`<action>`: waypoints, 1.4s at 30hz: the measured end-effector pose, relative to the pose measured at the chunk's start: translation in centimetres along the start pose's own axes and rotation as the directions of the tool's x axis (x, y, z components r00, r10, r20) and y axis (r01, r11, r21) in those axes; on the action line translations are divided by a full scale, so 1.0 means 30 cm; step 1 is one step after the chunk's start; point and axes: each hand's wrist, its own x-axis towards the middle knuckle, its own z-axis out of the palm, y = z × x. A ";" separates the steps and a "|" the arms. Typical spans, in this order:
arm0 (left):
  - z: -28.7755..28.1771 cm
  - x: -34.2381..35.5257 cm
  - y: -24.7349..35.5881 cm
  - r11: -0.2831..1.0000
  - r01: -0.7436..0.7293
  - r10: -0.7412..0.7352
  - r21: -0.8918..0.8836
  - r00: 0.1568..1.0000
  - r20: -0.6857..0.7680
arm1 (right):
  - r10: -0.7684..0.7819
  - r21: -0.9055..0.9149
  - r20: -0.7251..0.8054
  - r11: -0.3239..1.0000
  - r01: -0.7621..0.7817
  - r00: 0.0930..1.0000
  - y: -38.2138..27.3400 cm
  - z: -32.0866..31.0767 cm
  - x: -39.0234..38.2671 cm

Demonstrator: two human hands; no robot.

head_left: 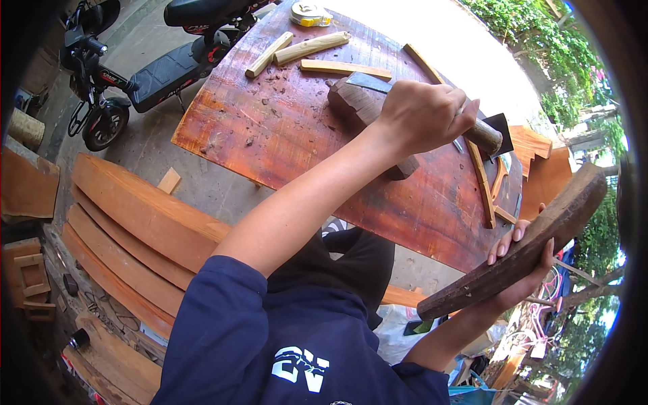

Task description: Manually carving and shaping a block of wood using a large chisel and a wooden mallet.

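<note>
My left hand (426, 116) is closed around a wide chisel. The chisel's flat grey blade (368, 82) points left over a dark brown wood block (354, 104), and its round wooden handle (484, 137) sticks out to the right of my fist. The block lies on the reddish-brown table (270, 128), partly hidden under my forearm. On the right, off the table's near edge, my right hand (520, 253) grips a long, thick dark wooden club (506, 260), raised and tilted, with fingers showing on both sides of it.
Wood chips, light wood sticks (312, 48), thin strips (344, 69) and a tape measure (310, 13) lie on the far table. A handsaw (500, 177) rests at the right end. Curved planks (142, 196) are stacked at left, with a scooter (162, 77) behind.
</note>
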 end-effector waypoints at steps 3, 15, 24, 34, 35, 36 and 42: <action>-0.009 0.001 0.009 1.000 -0.029 0.028 0.009 0.990 0.139 | 0.073 0.008 -0.040 0.997 -0.073 0.997 0.036 0.012 -0.027; -0.244 -0.157 0.201 0.995 -0.076 0.014 0.066 0.759 0.652 | 0.300 -0.054 -0.221 0.946 -0.319 0.928 0.106 -0.031 -0.172; -0.340 -0.134 0.215 0.931 0.168 -0.305 0.323 0.845 0.439 | 0.321 -0.024 -0.259 0.941 -0.339 0.911 0.147 -0.097 -0.218; -0.441 -0.119 0.121 0.852 0.134 -0.420 0.507 0.753 0.506 | 0.367 -0.036 -0.243 0.922 -0.386 0.898 0.141 -0.063 -0.238; -0.451 -0.120 0.136 0.855 0.125 -0.414 0.504 0.749 0.517 | 0.368 -0.028 -0.253 0.922 -0.387 0.895 0.142 -0.063 -0.241; -0.466 -0.122 0.154 0.833 0.117 -0.436 0.540 0.741 0.511 | 0.375 -0.025 -0.260 0.919 -0.394 0.890 0.145 -0.062 -0.244; -0.526 -0.144 0.239 0.794 0.128 -0.490 0.594 0.713 0.502 | 0.403 -0.015 -0.264 0.907 -0.422 0.876 0.159 -0.062 -0.243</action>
